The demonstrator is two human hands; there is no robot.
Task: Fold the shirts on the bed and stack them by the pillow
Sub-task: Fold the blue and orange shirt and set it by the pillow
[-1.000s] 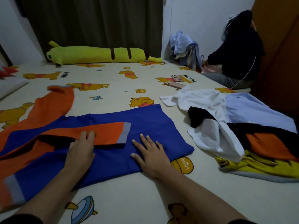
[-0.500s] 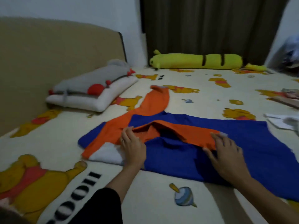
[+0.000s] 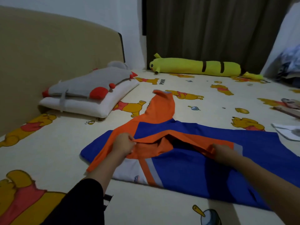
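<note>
Shirt [image 3: 203, 172], blue with orange sleeves, lies spread flat on the bed [image 3: 162, 205] at the centre of view, running toward 3 o'clock. Headboard [image 3: 48, 54] fills 10 o'clock, with a white pillow [image 3: 90, 106] under a grey cushion [image 3: 90, 83] just below it, well apart from the shirt. A long yellow plush toy [image 3: 194, 67] lies at 1 o'clock below dark curtains [image 3: 211, 26]. One orange sleeve [image 3: 162, 104] trails toward 12 o'clock. The other sleeve [image 3: 183, 140] is lifted off the body: left hand [image 3: 123, 144] pinches its shoulder end, right hand [image 3: 222, 151] grips near the grey cuff. The cloth looks light, soft and limp, likely to sag between grips, so seams and edges seem the best holds
</note>
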